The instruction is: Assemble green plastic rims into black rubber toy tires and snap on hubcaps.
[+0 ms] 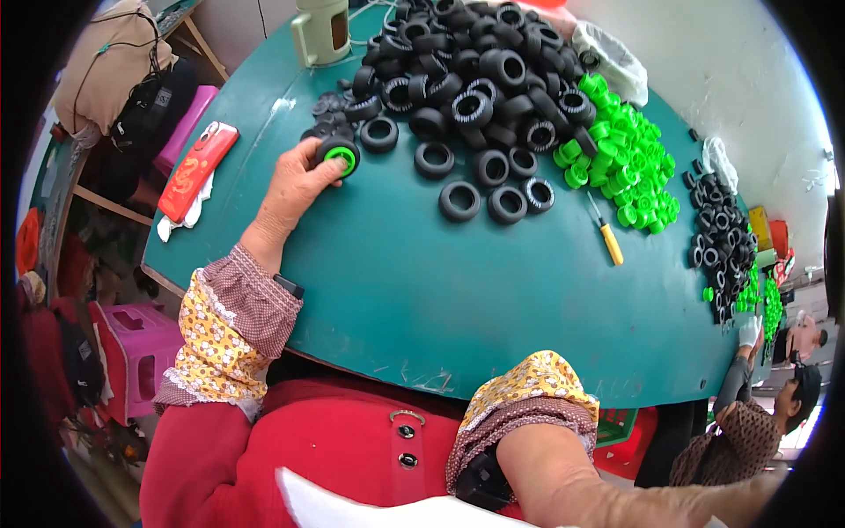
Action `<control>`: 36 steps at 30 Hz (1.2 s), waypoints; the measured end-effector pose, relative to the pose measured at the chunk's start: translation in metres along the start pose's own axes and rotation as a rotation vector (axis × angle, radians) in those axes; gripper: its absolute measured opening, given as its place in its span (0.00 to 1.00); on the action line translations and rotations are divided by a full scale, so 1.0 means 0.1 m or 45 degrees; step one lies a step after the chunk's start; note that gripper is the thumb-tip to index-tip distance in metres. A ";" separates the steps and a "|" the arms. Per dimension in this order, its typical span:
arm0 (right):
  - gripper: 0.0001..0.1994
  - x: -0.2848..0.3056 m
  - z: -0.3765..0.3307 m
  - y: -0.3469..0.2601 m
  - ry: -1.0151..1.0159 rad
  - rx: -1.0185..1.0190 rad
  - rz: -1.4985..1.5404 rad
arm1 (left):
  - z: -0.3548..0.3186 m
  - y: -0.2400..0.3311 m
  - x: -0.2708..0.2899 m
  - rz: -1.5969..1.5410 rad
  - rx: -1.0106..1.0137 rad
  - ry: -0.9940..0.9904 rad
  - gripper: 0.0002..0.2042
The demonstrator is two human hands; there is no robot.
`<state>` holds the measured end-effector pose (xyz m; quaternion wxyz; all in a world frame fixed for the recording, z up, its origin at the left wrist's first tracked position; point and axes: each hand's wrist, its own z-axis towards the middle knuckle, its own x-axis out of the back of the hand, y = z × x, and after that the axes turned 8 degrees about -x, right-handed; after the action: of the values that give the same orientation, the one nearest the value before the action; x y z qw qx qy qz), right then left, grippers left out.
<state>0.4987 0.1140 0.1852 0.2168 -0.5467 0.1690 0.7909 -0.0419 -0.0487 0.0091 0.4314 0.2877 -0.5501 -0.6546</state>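
Observation:
My left hand (299, 183) is closed round a toy wheel (340, 159), a black tyre with a bright green hub, just above the green table. Beside it lie a loose black tyre (379, 134) and a small heap of dark wheel pieces (331, 107). A large pile of black tyres (466, 92) rises beyond, with several single tyres along its near side. Off the table at the lower right, my right hand (717, 503) is close to the camera and partly cut off by the picture's rim. Its fingers are hidden, so any held thing cannot be made out.
Green hubs (629, 163) are heaped right of the tyres, near a yellow-handled screwdriver (611, 244). A red phone-like case (198, 172) lies at the left edge, a pale mug (320, 33) at the back. A co-worker (748, 431) sits at the right by more tyres (723, 238).

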 end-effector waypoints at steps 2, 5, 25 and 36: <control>0.18 0.28 1.34 1.19 0.014 -0.161 0.006 | -0.33 -0.20 0.44 -0.006 0.055 0.157 0.10; 0.18 0.27 1.58 1.47 -0.021 -0.051 0.043 | -0.14 -0.01 0.24 0.095 0.049 0.074 0.10; 0.17 2.19 2.77 2.56 0.217 -0.769 -0.490 | -0.15 -0.04 0.20 0.264 0.116 0.046 0.19; 0.12 2.08 2.71 3.76 -0.149 -0.927 -1.132 | -0.17 -0.20 0.02 0.392 -0.161 0.005 0.15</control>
<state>0.0216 -0.0357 0.0951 0.3352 -0.5600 -0.3722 0.6600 -0.0328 -0.0578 -0.0138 0.5449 0.1737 -0.5444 -0.6136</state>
